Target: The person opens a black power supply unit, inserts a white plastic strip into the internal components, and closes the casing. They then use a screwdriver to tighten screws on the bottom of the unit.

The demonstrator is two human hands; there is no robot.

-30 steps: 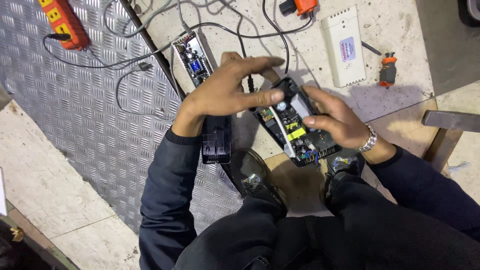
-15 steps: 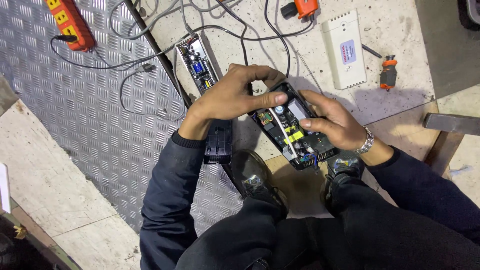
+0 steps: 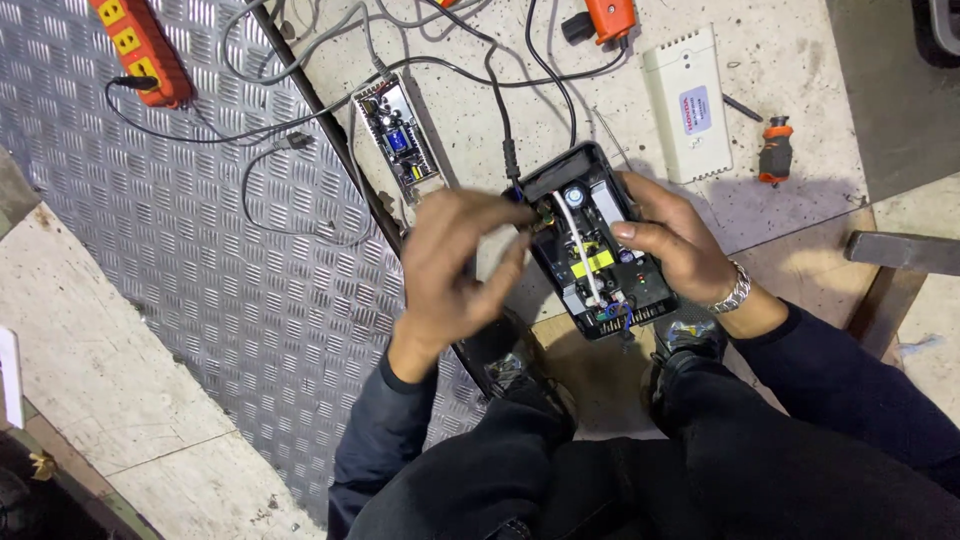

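An opened black adapter (image 3: 598,245) is being held above the floor, near the middle of the view, with its circuit board facing up. It is being gripped by the right hand (image 3: 680,245) from the 3 o'clock side, the thumb lying over the board and the other fingers wrapped under the case. At the 9 o'clock side of the adapter, the left hand (image 3: 455,270) is being kept with its fingertips pinched narrowly at the case edge, where a black cable (image 3: 497,100) is entering; what exactly is being pinched cannot be told.

At 11 o'clock from the adapter, a bare board (image 3: 397,137) is lying on the concrete. At 1 o'clock a white box (image 3: 688,105) is lying, and a small screwdriver (image 3: 773,150) is lying just beside it at 3 o'clock. An orange power strip (image 3: 145,50) is lying on the metal plate (image 3: 200,280) far at 10 o'clock.
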